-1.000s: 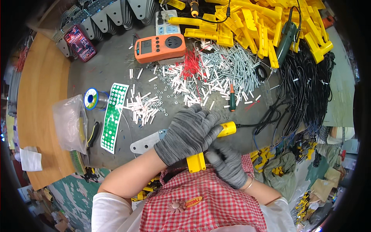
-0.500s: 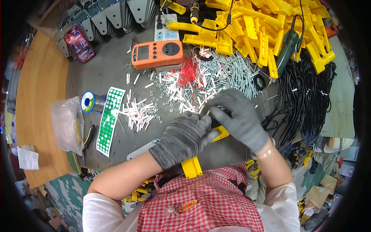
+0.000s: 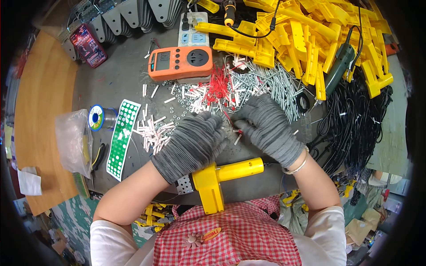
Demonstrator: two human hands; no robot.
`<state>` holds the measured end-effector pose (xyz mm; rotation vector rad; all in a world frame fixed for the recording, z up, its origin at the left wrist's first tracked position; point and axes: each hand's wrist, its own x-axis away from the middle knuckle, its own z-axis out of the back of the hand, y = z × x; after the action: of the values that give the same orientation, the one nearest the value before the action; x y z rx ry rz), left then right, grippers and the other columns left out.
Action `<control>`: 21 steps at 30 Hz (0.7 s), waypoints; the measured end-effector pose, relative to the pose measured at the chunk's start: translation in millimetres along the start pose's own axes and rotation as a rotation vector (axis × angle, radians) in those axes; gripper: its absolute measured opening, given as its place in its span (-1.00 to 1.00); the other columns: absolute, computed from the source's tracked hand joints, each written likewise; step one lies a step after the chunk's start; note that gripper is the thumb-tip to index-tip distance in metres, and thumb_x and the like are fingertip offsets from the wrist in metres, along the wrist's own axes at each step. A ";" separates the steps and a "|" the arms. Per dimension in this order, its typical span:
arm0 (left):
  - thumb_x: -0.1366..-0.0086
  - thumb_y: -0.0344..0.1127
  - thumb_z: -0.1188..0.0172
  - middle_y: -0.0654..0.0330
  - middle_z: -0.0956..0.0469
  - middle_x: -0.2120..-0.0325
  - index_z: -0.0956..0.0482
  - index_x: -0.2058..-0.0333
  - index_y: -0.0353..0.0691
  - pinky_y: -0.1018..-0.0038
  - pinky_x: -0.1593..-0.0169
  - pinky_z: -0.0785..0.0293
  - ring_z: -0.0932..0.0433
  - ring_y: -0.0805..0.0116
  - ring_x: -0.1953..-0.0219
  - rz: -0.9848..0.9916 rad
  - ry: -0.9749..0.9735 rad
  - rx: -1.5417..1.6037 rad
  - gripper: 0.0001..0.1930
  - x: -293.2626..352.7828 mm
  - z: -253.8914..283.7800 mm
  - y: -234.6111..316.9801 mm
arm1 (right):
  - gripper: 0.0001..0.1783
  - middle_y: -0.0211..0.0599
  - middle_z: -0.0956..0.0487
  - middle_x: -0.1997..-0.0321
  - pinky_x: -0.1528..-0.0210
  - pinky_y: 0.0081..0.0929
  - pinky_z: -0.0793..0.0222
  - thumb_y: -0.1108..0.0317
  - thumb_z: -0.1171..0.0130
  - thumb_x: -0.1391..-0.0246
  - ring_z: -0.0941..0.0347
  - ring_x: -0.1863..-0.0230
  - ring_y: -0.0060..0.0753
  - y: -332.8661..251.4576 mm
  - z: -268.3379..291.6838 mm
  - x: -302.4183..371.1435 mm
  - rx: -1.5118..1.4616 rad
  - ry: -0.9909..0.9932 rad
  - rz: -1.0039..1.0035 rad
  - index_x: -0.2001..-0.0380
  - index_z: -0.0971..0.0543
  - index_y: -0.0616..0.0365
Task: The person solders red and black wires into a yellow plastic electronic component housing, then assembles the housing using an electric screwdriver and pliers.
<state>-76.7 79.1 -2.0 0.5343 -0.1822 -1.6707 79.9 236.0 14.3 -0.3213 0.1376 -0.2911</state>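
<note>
My left hand (image 3: 191, 142), in a grey knit glove, has its fingers curled by the near edge of the small-parts pile. My right hand (image 3: 270, 128), gloved alike, is closed with its fingertips at the pile too. What either hand holds is hidden. A small red piece with a white sleeve (image 3: 238, 136) shows beside my right fingertips; whether it is gripped, I cannot tell. Below my left hand lies a yellow plastic housing (image 3: 209, 190) with a side arm pointing right and a perforated metal plate (image 3: 185, 184) at its left.
Ahead are white sleeves (image 3: 156, 135), red wire pieces (image 3: 217, 84), long screws (image 3: 278, 95) and an orange meter (image 3: 179, 63). Yellow housings (image 3: 306, 40), a green power tool (image 3: 339, 66) and black cables (image 3: 350, 115) fill the right. A solder spool (image 3: 101, 117) and green sticker sheet (image 3: 124, 139) lie left.
My hands have drawn apart and off the yellow housing, the left shifting left and up to the pile. The housing now lies more exposed, its side arm in full view.
</note>
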 end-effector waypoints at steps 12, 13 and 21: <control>-0.17 -0.27 -0.26 0.04 -0.57 0.25 -0.60 0.16 -0.23 0.19 0.08 -0.51 -0.56 0.04 0.17 0.151 -0.045 -0.216 -0.72 -13.7 -2.4 -4.9 | -0.83 -0.11 -0.63 0.28 0.02 -0.16 -0.51 0.36 -0.26 0.05 -0.56 0.09 -0.07 -12.5 -13.3 -10.9 0.243 -0.212 -0.031 0.33 -0.68 0.11; -0.18 -0.28 -0.23 0.03 -0.56 0.22 -0.58 0.15 -0.24 0.19 0.05 -0.51 -0.56 0.05 0.15 0.207 -0.134 -0.258 -0.72 -17.3 -3.4 -5.2 | -0.82 -0.07 -0.63 0.26 0.05 -0.14 -0.52 0.36 -0.27 0.04 -0.58 0.12 -0.05 -12.3 -14.5 -9.6 0.340 -0.132 0.002 0.31 -0.68 0.12; -0.20 -0.28 -0.16 0.02 -0.56 0.20 -0.56 0.16 -0.25 0.19 0.03 -0.51 -0.58 0.10 0.10 0.335 -0.432 -0.442 -0.74 -34.0 6.5 1.6 | -0.81 -0.06 -0.62 0.27 0.04 -0.15 -0.50 0.38 -0.19 -0.02 -0.57 0.08 -0.02 -8.8 -13.0 -9.0 0.170 -0.195 -0.075 0.29 -0.66 0.18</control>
<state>-75.3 110.5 12.5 -0.1880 -0.1959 -1.4176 66.8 226.9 5.8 -0.1847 -0.0909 -0.3414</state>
